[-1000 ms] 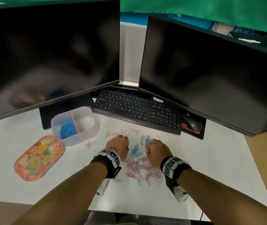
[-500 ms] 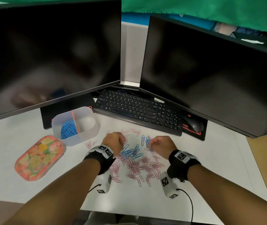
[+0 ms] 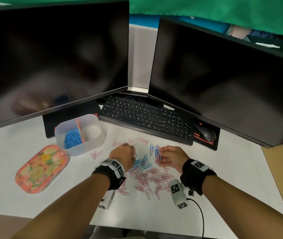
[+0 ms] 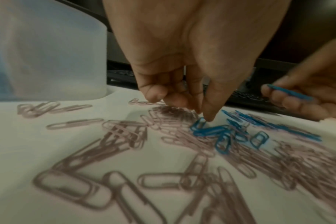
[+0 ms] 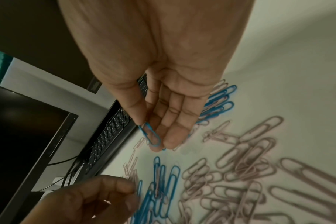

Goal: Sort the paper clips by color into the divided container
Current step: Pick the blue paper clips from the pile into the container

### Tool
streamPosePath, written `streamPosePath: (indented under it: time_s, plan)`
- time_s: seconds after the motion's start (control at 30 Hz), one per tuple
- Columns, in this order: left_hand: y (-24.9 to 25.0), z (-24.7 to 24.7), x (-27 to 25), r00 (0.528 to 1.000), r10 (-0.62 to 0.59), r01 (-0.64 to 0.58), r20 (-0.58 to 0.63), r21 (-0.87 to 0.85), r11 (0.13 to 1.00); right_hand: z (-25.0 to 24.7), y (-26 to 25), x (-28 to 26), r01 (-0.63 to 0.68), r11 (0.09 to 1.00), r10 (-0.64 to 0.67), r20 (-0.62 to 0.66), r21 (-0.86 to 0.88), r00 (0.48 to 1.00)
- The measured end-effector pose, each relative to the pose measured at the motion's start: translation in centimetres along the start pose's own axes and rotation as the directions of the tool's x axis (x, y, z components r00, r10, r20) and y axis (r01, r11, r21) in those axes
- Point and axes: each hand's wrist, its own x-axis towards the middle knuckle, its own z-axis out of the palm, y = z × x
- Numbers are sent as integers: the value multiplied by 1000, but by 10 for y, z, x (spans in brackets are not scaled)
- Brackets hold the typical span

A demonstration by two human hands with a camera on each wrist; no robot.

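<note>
Pink paper clips lie heaped on the white desk, with loose blue paper clips at the heap's far edge. The clear divided container stands to the left; a heap of blue clips fills its left compartment and the right one is bare. My left hand has curled fingers and pinches the end of a blue clip lying on the desk. My right hand is raised slightly, and its thumb and fingers pinch a blue clip.
A flowered lid lies at the left, in front of the container. A black keyboard and mouse sit just behind the clips, under two dark monitors. White desk stretches out to the right.
Both hands have moved apart and away from me, off the pink heap. The right hand has turned and lifted with a blue clip; the left has settled on the blue clips.
</note>
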Motion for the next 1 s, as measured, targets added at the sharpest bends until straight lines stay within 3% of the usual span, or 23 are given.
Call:
streamPosePath:
  time_s: [0.13, 0.2, 0.23, 0.33, 0.43, 0.5, 0.67, 0.77, 1.0]
  plan:
    - [7, 1, 4, 998, -46, 43, 38, 56, 997, 8, -1, 1, -22, 1000, 21, -34, -12, 999]
    - [8, 0, 6, 996, -58, 52, 74, 79, 996, 14, 0, 2, 19, 985, -24, -27, -173, 999]
    - [9, -1, 7, 993, -64, 55, 97, 91, 994, 17, 1, 3, 65, 939, -76, -19, -337, 997]
    - [7, -2, 6, 995, -56, 51, 79, 59, 997, 28, 3, 6, 234, 668, -274, 59, -707, 960]
    - [0, -2, 3, 999, -37, 33, -34, -121, 992, 40, 0, 8, 363, 448, -392, 186, -817, 901]
    - [-4, -4, 1, 996, -45, 25, -79, -237, 971, 46, -3, 12, 432, 302, -394, 302, -850, 868]
    - [-9, -8, -3, 996, -86, 60, -39, -433, 899, 51, -6, 21, 519, 107, -292, 472, -848, 832]
    - [-10, -7, -3, 991, -133, 114, -4, -484, 867, 49, -6, 23, 526, 74, -257, 493, -847, 831]
    - [1, -6, 2, 992, -119, 120, 28, -424, 898, 43, -3, 20, 459, 143, -190, 431, -877, 882]
